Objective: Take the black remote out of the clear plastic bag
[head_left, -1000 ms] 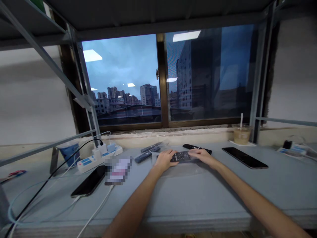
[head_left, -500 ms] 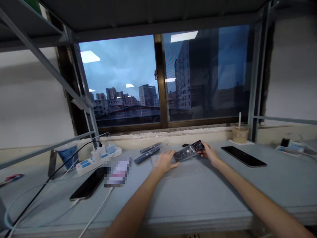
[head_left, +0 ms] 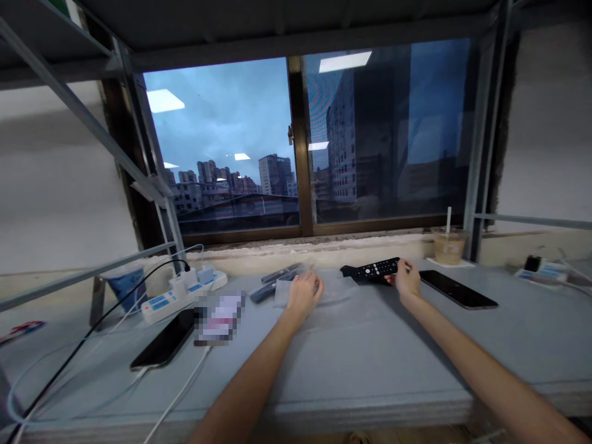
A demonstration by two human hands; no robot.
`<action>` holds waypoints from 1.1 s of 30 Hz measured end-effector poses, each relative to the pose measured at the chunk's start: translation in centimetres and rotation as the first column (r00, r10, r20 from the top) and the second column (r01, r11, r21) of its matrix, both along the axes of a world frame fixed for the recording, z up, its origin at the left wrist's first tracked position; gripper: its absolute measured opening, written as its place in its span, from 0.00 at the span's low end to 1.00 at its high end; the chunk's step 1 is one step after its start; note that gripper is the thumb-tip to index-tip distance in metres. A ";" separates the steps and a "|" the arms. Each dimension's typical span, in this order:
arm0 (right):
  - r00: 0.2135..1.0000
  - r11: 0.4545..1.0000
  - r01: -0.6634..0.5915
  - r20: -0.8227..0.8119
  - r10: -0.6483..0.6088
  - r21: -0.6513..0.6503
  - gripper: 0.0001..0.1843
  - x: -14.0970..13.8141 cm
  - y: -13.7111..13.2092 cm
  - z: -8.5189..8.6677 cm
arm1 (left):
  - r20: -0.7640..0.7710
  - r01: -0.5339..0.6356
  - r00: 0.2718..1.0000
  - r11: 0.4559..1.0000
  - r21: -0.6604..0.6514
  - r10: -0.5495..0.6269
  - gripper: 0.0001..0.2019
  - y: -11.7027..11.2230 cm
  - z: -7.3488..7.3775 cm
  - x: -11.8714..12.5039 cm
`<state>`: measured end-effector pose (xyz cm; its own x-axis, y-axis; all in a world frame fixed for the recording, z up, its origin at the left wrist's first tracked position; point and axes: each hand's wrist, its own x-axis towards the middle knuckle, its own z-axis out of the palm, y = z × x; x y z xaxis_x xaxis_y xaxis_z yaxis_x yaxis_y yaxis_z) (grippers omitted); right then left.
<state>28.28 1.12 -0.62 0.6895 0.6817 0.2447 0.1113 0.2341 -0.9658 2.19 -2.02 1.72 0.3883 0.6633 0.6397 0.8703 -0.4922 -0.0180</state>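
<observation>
My right hand (head_left: 407, 282) grips one end of a black remote control (head_left: 374, 271), whose buttons face me. The remote is bare and tilted above the desk. My left hand (head_left: 303, 295) is closed on a clear plastic bag (head_left: 340, 292) that lies crumpled to its right. Behind and left of that hand, two more remote controls lie on the desk, a near dark one (head_left: 263, 294) and a far one (head_left: 280, 274), the far one with clear plastic about it. Another dark object (head_left: 346, 271) shows partly behind the held remote; I cannot make out its kind.
A dark tablet or large phone (head_left: 457, 290) lies to the right, with a drink cup and straw (head_left: 448, 246) behind it. On the left are two phones on cables, a black one (head_left: 164, 339) and a lit one (head_left: 221, 317), plus a power strip (head_left: 185, 296) with chargers.
The remote has come out of the plastic bag, moving right and slightly up in my right hand. My left hand keeps the bag and has shifted slightly.
</observation>
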 end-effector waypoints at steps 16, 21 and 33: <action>0.867 0.964 -0.234 0.421 0.266 -0.127 0.22 -1.6 -0.4 -0.5 | -0.048 0.192 0.976 0.944 -0.267 -0.212 0.11 -0.6 -0.8 0.9; 0.691 0.955 -0.252 0.662 0.289 -0.155 0.21 -1.6 -1.0 -0.5 | -0.053 0.366 0.917 0.889 -0.275 -0.394 0.15 -1.1 -0.9 1.0; 0.418 0.949 -0.101 0.852 0.314 -0.300 0.19 -2.1 -2.2 0.0 | -0.022 0.397 0.905 0.864 -0.310 -0.424 0.19 -1.2 -1.1 1.3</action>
<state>26.22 -1.07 -0.59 -0.0020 0.8728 0.4880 0.8948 0.2194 -0.3888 3.46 -3.20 0.59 0.7110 0.5822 0.3945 0.5897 -0.7992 0.1165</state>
